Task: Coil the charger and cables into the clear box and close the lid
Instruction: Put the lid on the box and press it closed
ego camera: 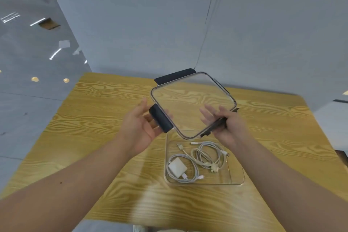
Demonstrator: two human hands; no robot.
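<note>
The left hand (140, 124) and right hand (225, 124) clamp opposite edges of the clear lid (192, 103), held tilted in the air. The clear box (235, 179) sits just below the hands, with the charger (177, 169) and coiled cables (208, 156) inside. The lid appears rigid, light and smooth; grip at the dark latch tabs (161, 118).
</note>
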